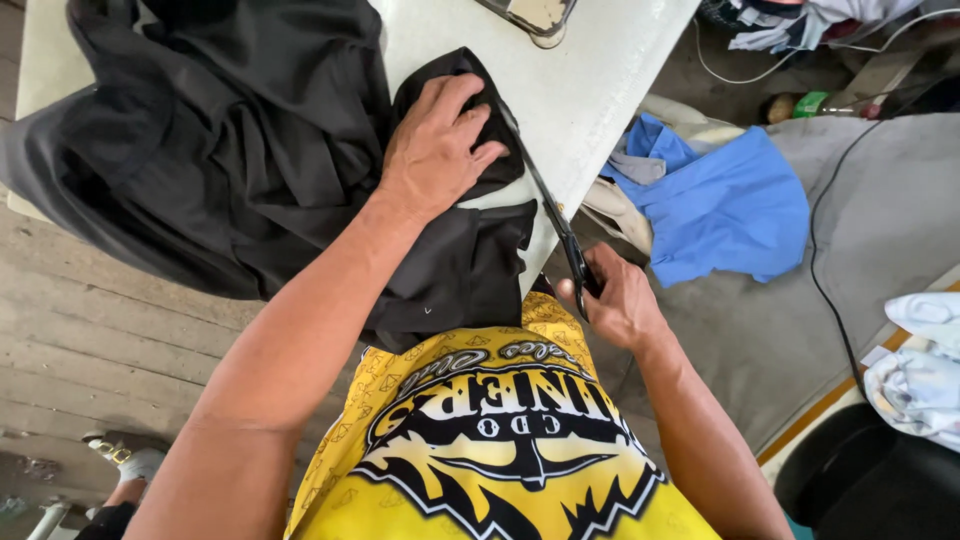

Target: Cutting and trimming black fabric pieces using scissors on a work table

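Leftmost, a big heap of black cloth spills over the near edge of the white desk, soft, matte and deeply creased, its bulk hanging toward the plank floor. Further along, the left hand lies palm down on a folded corner of that cloth, fingers spread and pressing it flat against the desk; its grip is not closed around anything, only bearing down. Just right of those fingers runs the long, thin, dark blade of a pair of scissors, angled from the cloth's edge down to the right hand, whose grip is clamped on the handles below the desk edge. Whether the blades are apart or together cannot be told.

As a judgement, the risk lies in how close the blade passes to the left fingertips: a slip of the limp, slippery fabric could bring them into the cut. The weight of the hanging cloth could also drag the pinned fold and skew the line.

Right of the desk, a crumpled blue garment lies on grey felt-like sheeting, with a thin black cable curving across it.
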